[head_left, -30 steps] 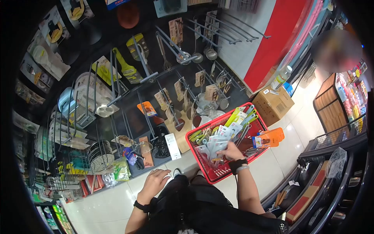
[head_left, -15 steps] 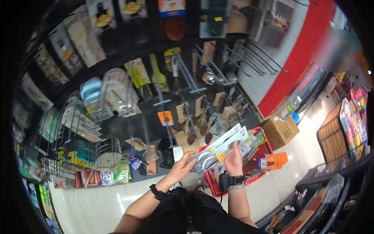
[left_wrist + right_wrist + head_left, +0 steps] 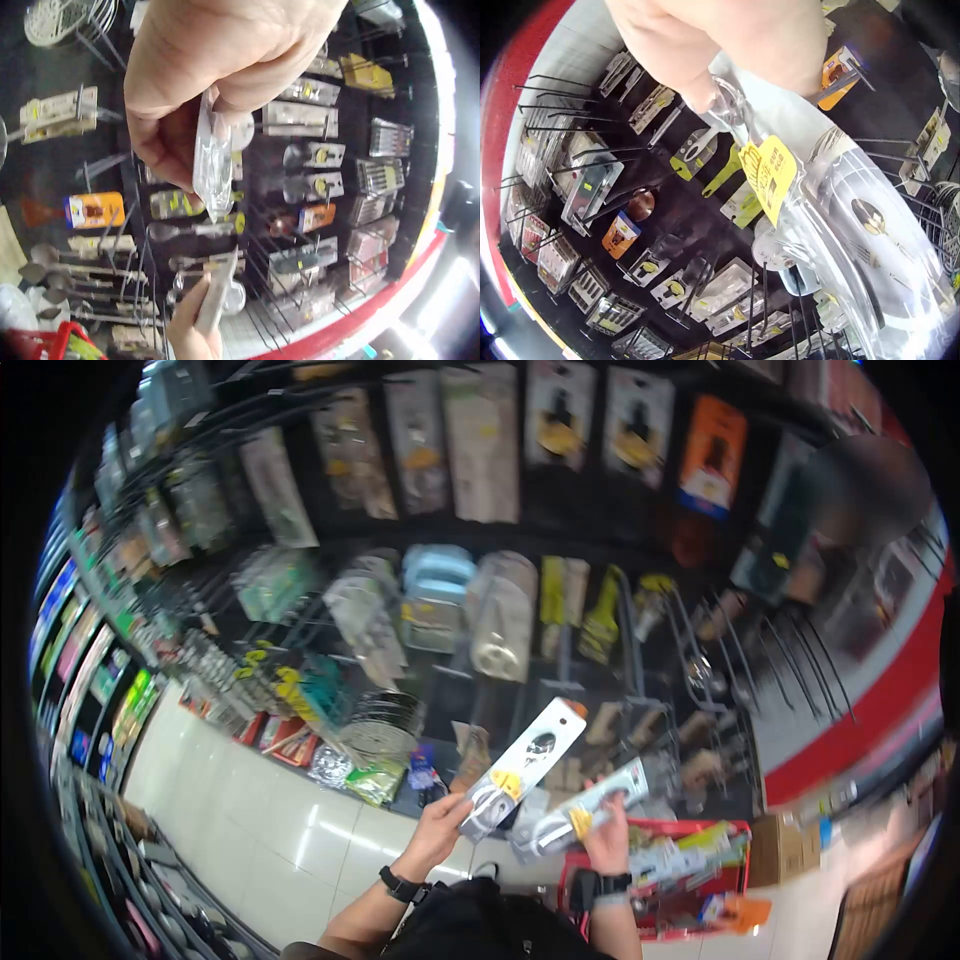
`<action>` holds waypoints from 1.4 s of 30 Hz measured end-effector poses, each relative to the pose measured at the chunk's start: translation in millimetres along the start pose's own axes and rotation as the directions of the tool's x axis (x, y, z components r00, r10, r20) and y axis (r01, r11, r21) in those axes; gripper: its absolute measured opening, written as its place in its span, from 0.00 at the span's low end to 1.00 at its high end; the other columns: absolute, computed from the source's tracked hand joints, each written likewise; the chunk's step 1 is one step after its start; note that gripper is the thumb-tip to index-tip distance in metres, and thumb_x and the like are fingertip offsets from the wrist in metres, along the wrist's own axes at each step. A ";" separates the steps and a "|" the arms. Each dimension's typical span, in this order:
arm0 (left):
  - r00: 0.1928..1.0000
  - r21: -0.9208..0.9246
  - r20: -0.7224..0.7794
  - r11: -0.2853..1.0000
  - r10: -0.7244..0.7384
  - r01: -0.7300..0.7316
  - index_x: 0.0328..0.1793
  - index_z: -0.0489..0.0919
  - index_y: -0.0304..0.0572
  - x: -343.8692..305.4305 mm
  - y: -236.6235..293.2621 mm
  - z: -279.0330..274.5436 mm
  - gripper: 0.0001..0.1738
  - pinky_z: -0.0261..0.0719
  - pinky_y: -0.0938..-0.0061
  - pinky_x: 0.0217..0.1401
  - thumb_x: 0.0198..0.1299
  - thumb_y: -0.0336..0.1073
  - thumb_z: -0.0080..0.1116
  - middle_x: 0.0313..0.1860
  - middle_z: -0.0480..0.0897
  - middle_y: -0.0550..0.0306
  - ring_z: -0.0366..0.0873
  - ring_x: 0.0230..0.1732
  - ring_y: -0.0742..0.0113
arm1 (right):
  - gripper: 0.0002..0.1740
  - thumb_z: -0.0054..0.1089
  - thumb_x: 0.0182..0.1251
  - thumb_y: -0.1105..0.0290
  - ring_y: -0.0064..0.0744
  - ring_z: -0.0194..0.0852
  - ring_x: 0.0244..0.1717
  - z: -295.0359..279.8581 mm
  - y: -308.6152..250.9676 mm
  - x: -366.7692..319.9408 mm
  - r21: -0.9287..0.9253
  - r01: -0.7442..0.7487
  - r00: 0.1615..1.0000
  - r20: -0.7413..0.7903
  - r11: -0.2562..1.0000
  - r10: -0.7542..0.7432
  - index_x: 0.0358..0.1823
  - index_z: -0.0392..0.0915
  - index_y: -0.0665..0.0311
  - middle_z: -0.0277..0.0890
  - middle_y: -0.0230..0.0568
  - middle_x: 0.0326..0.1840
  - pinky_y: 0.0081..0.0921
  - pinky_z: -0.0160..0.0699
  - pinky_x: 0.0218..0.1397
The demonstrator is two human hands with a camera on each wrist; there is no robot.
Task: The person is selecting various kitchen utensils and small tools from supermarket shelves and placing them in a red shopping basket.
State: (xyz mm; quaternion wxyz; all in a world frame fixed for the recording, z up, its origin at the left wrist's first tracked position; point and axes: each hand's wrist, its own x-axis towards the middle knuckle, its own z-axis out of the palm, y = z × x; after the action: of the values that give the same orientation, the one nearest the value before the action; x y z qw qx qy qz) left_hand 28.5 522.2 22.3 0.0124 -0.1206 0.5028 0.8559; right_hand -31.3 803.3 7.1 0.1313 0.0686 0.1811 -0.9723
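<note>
My left hand [image 3: 437, 836] grips the lower end of a long carded blister pack [image 3: 528, 762] with a dark picture and a yellow label, tilted up to the right. In the left wrist view this pack [image 3: 213, 161] is seen edge-on below the fingers. My right hand [image 3: 608, 844] pinches a second blister pack [image 3: 575, 822] by its side, close beside the first. The right wrist view shows clear plastic over this pack [image 3: 840, 225], with a yellow tag [image 3: 769, 176] and a printed spoon and fork.
A red shopping basket [image 3: 735, 860] with packaged utensils stands below my right hand, next to a cardboard box [image 3: 783, 850]. Ahead is a dark display wall with metal hooks [image 3: 805, 665] carrying carded kitchen tools. Round metal racks [image 3: 382, 725] sit lower left, above a tiled floor [image 3: 260, 830].
My right hand has come up out of the basket with packs. The two packs, held together half a second ago, are now apart, one per hand. The head view has turned left.
</note>
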 end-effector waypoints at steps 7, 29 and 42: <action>0.895 0.607 -0.261 0.783 0.363 -0.140 0.47 0.81 0.32 -76.9 112.1 -100.8 0.14 0.72 0.79 0.46 0.61 0.36 0.58 0.39 0.82 0.62 0.74 0.41 0.76 | 0.17 0.52 0.66 0.75 0.38 0.65 0.58 -57.9 10.7 16.0 -0.335 -0.035 0.998 -0.055 0.941 0.018 0.56 0.68 0.68 0.70 0.42 0.54 0.37 0.65 0.62; 0.389 0.055 -0.175 0.404 0.904 -0.913 0.49 0.75 0.30 -11.5 342.2 -61.5 0.12 0.80 0.75 0.46 0.67 0.34 0.50 0.45 0.81 0.51 0.81 0.42 0.69 | 0.19 0.54 0.62 0.75 0.39 0.70 0.55 -2.7 26.5 41.5 -0.171 -0.286 0.949 -0.189 0.943 0.253 0.56 0.70 0.69 0.74 0.46 0.53 0.34 0.70 0.60; 0.273 0.092 -0.271 0.307 0.923 -0.947 0.49 0.75 0.27 -9.5 351.2 -64.9 0.13 0.80 0.73 0.47 0.65 0.33 0.51 0.45 0.82 0.49 0.81 0.42 0.66 | 0.20 0.55 0.62 0.75 0.40 0.70 0.55 -11.4 31.6 53.5 -0.185 -0.314 0.945 -0.155 0.931 0.288 0.57 0.69 0.69 0.74 0.45 0.53 0.35 0.70 0.60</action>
State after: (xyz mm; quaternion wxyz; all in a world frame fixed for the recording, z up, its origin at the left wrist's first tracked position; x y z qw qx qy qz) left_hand 0.2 293.5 295.3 -0.5670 0.0807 0.4355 0.6945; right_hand -72.6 766.7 -23.7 0.2739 0.1424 0.2763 -0.9101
